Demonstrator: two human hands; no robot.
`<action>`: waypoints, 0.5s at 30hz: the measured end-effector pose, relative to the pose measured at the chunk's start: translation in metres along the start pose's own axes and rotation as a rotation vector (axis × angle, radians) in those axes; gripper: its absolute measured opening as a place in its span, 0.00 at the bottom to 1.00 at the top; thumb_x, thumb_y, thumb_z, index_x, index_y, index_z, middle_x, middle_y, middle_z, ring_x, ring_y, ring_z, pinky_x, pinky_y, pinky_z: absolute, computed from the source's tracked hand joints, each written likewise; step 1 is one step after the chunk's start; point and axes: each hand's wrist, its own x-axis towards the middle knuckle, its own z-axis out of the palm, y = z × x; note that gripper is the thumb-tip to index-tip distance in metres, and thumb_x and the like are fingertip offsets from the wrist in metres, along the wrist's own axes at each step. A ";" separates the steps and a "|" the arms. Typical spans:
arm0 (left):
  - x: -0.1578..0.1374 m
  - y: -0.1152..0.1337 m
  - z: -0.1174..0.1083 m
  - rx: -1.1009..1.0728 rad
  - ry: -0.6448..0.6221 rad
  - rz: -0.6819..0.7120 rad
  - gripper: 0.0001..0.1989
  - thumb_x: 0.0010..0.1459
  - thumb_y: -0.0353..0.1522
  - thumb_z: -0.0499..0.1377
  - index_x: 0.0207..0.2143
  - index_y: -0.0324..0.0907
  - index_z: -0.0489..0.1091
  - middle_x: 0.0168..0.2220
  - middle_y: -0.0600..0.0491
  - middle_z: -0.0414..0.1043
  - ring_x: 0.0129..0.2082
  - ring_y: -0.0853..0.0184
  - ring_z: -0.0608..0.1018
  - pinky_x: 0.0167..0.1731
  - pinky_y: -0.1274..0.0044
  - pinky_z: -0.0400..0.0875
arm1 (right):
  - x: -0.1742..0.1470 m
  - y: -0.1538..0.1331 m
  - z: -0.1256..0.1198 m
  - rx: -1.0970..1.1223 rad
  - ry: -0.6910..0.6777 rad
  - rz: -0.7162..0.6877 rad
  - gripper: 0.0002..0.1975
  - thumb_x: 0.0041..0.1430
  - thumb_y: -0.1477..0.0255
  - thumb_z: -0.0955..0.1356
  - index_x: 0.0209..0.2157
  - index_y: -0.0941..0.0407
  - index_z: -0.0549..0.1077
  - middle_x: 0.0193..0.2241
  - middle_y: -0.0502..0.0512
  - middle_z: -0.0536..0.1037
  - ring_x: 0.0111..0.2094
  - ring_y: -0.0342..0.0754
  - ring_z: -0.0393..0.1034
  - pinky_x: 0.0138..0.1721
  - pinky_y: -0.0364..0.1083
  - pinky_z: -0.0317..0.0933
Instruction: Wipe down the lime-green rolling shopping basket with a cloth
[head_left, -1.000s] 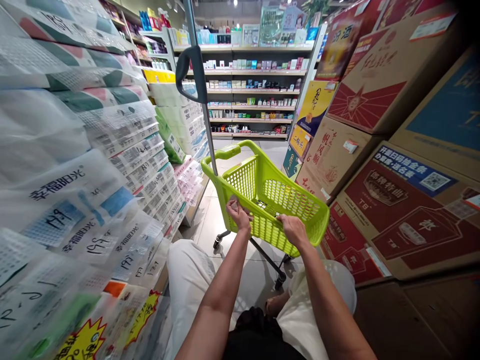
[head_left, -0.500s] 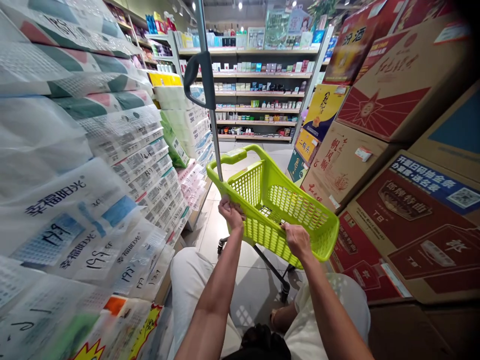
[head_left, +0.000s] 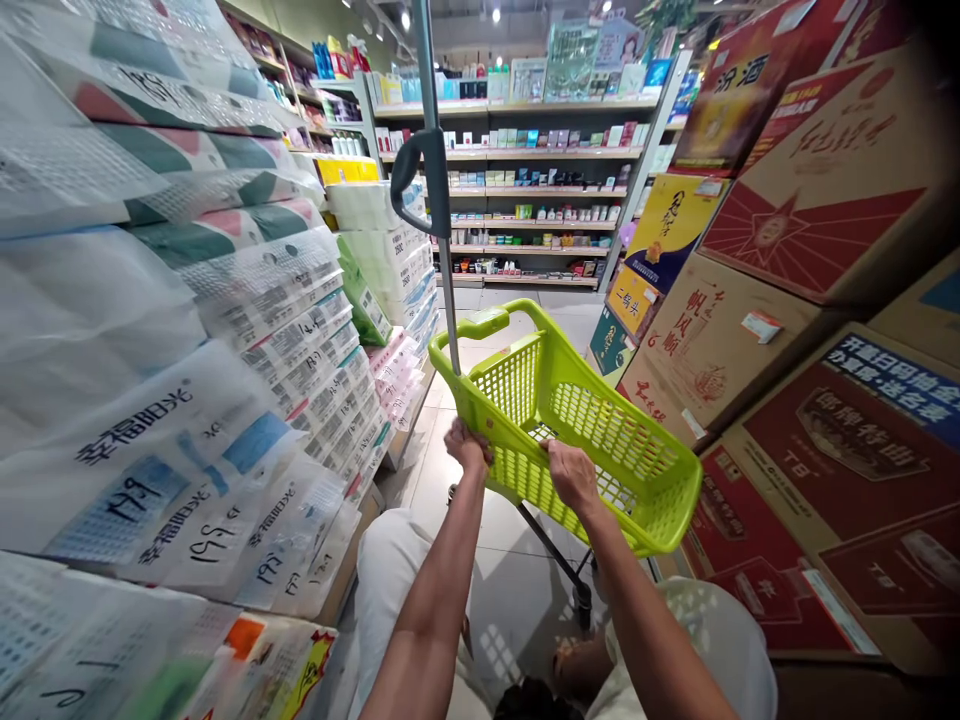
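Note:
A lime-green plastic shopping cart [head_left: 630,420] with perforated walls stands in front of me, turned at an angle, on dark metal legs with casters. My left hand [head_left: 469,447] is closed on the outer side of its near wall, below the handle end; the fingertips are partly hidden. Further right, my right hand [head_left: 574,474] grips the top rim of that same near wall, thumb on top. A tall grey pole [head_left: 433,180] with a looped dark grip rises at the cart's handle end. Through the holes, the basket's floor shows in part.
Stacked packs of tissue paper [head_left: 277,260] line the left side. Cardboard liquor cartons [head_left: 817,190] are piled on the right. Shelves with small boxed goods [head_left: 517,180] stand across the far end. Pale floor tiles [head_left: 420,470] run between the stacks.
My right hand has slid left along the near rim, closer to my left hand. The whole scene has shifted slightly right and down in view.

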 end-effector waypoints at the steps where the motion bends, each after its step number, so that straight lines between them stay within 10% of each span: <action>1: -0.002 -0.006 -0.002 -0.004 0.048 -0.081 0.11 0.67 0.40 0.58 0.45 0.44 0.63 0.21 0.63 0.61 0.11 0.76 0.59 0.12 0.83 0.49 | 0.000 -0.003 0.004 -0.023 0.021 0.034 0.23 0.74 0.71 0.54 0.43 0.55 0.79 0.39 0.57 0.84 0.37 0.47 0.75 0.40 0.45 0.57; 10: 0.025 0.063 0.038 -0.125 -0.094 0.234 0.14 0.65 0.40 0.61 0.49 0.46 0.63 0.27 0.61 0.64 0.16 0.78 0.64 0.15 0.85 0.57 | 0.001 -0.005 0.025 -0.178 0.182 -0.042 0.23 0.74 0.68 0.53 0.31 0.56 0.72 0.27 0.55 0.78 0.27 0.45 0.67 0.33 0.45 0.49; 15: 0.009 0.038 0.018 -0.047 -0.023 0.129 0.13 0.66 0.39 0.60 0.49 0.45 0.63 0.27 0.61 0.62 0.16 0.76 0.62 0.15 0.84 0.58 | -0.002 0.014 0.022 -0.193 0.236 -0.100 0.24 0.74 0.67 0.53 0.29 0.55 0.71 0.24 0.55 0.75 0.27 0.46 0.66 0.34 0.45 0.50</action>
